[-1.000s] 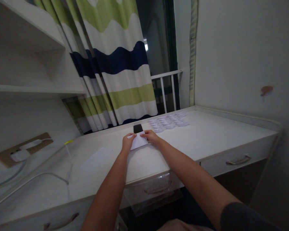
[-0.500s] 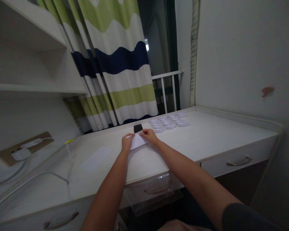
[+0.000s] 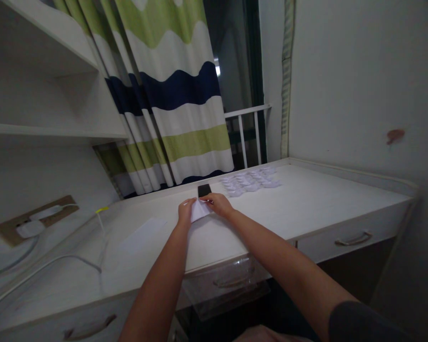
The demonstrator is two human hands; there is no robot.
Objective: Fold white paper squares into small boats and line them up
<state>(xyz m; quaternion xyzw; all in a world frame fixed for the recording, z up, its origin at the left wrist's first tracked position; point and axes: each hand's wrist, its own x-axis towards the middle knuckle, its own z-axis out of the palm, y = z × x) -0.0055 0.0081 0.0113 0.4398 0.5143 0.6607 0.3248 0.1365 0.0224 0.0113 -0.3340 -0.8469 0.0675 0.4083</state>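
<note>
A small white sheet of paper point(image 3: 200, 211) is held upright-tilted just above the desk, between my two hands. My left hand point(image 3: 186, 210) pinches its left edge, thumb and fingers closed. My right hand point(image 3: 219, 204) grips the upper right part, where the paper bends inward toward the middle. Just behind the hands lies a black phone-like object point(image 3: 204, 190). Several folded white paper pieces point(image 3: 249, 181) are set out in rows at the back, right of my right hand. Flat on the desk to the left rests another white sheet point(image 3: 144, 232).
The white desk point(image 3: 306, 204) runs against a wall on the right, with drawers along its front. A white cable point(image 3: 57, 262) crosses the left end, near a socket board point(image 3: 35, 221) with plugs. A striped curtain point(image 3: 185, 114) hangs behind, and shelves point(image 3: 50, 128) overhang the left.
My right hand has moved slightly left, bending the right side of the paper inward. My left hand has shifted a little left, still holding its edge.
</note>
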